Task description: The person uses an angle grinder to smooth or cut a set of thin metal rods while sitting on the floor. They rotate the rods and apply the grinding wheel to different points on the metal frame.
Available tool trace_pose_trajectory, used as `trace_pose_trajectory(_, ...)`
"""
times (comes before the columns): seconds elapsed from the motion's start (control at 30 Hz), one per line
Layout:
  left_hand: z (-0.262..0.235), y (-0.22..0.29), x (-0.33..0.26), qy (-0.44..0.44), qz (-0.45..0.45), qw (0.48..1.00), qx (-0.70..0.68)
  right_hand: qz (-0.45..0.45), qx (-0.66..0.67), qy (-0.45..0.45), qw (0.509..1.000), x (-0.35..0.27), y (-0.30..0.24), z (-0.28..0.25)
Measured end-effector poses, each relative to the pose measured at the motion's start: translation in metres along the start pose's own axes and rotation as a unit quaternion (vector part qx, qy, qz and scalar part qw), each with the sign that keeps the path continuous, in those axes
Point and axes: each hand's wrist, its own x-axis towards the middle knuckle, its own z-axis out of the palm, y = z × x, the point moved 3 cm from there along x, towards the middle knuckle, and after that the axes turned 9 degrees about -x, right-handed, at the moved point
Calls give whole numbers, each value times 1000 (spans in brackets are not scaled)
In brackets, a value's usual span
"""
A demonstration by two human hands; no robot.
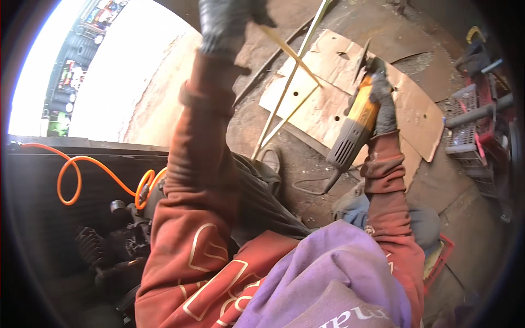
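Observation:
My left hand (227, 24), in a dark glove, is raised at the top of the view and is closed on the end of a thin pale-yellow metal bar (290, 54). That bar joins other thin bars (284, 93) which form a slim frame reaching down toward my shoe (272, 159). My right hand (384, 104), also gloved, grips a yellow and grey angle grinder (354, 128). Its disc (362, 57) points up, to the right of the bars and apart from them. The grinder's cable (306, 186) trails on the ground.
Flat brown cardboard sheets (421, 117) lie on the dirty ground under the frame. An orange coiled hose (74, 175) runs across a dark machine (109, 240) at left. Red and grey crates (473, 126) stand at right. A red crate edge (443, 257) is beside my right knee.

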Motion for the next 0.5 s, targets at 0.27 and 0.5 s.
trace_pose_trajectory(0.27, 75, -39, 37, -135, -41, 976, 165, -221, -183, 56, 956, -97, -170, -32)
trace_pose_trajectory(0.5, 107, -74, 46, -155, -77, 960, 222, -212, -78, 138, 964, -158, -166, -84)
